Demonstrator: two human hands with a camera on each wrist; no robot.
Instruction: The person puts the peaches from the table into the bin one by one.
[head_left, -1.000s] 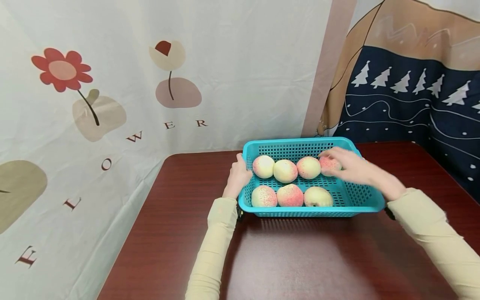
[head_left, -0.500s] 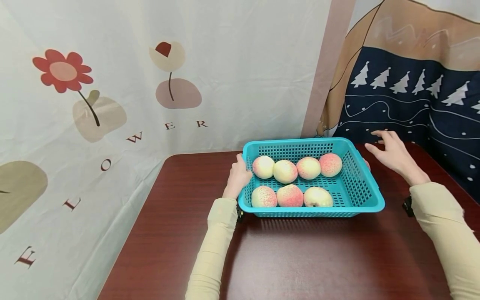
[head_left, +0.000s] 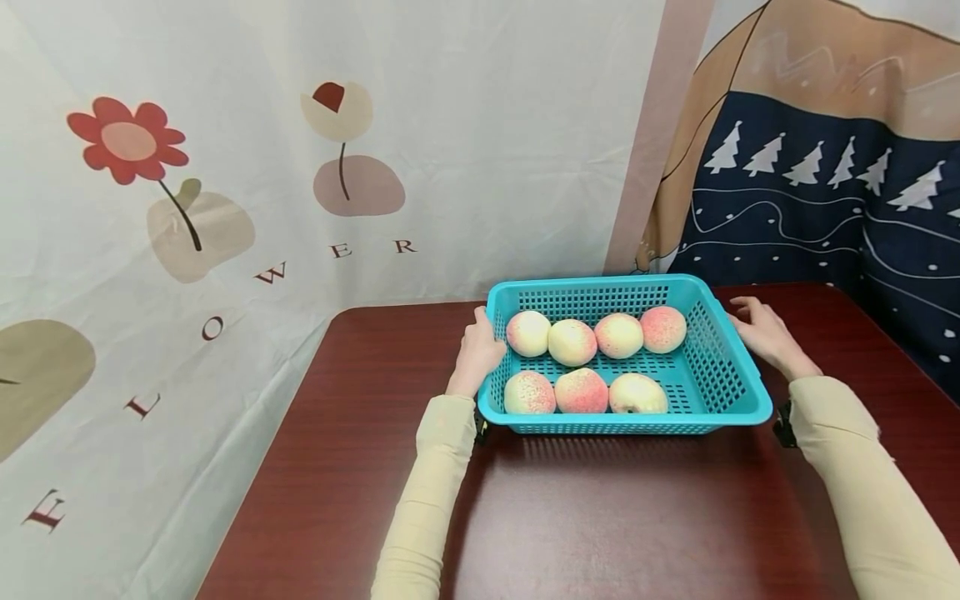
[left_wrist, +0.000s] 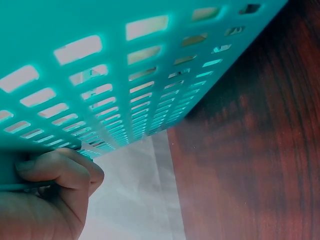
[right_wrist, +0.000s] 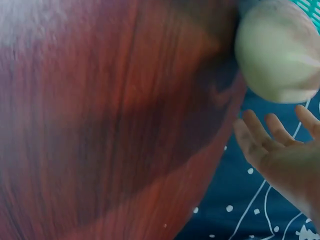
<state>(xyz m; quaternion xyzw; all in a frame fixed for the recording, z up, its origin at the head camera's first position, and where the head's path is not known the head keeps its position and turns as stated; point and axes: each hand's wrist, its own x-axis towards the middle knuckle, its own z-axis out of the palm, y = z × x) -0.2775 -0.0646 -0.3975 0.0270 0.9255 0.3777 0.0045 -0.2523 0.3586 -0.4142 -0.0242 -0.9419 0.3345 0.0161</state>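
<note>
A turquoise perforated basket point(head_left: 626, 419) stands on the table with several peaches in two rows, including a red one point(head_left: 663, 330) at the back right. My left hand point(head_left: 478, 354) grips the basket's left rim; the left wrist view shows its fingers curled around the edge beside the perforated wall. Outside the right wall, my right hand point(head_left: 768, 335) reaches low over the table. In the right wrist view a pale peach point(right_wrist: 277, 52) lies beside the basket, just beyond the spread, slightly bent fingers point(right_wrist: 280, 132). The head view hides this peach behind the basket and hand.
The dark red wooden table point(head_left: 345, 433) ends close behind the basket, its back edge near a white flower-printed curtain point(head_left: 480, 150). A dark blue cloth with white trees point(head_left: 810, 200) hangs at the back right.
My right hand left the red peach inside the basket, rose out to the right, then came down and left beside the outer right wall. The left hand stays on the rim.
</note>
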